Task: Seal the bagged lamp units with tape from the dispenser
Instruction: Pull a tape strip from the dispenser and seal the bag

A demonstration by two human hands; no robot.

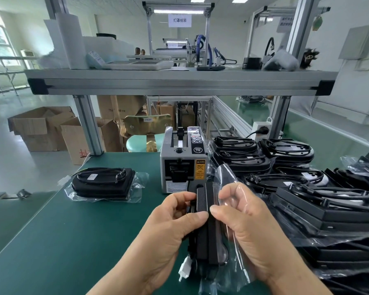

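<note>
Left hand point(168, 226) curls round black lamp unit point(207, 241), thumb on its edge. Unit stands on edge over green table point(72, 231), just in front of tape dispenser point(183, 165). Right hand point(249, 231) pinches clear bag point(226, 177) against unit. Thumb tips just beside each other. Another bagged lamp point(103, 184) lies flat at left. Pile of bagged lamps point(307, 188) at right.

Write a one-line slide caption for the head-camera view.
Left hand and right hand grip a bagged lamp unit on edge before the tape dispenser, stacked units alongside.
</note>
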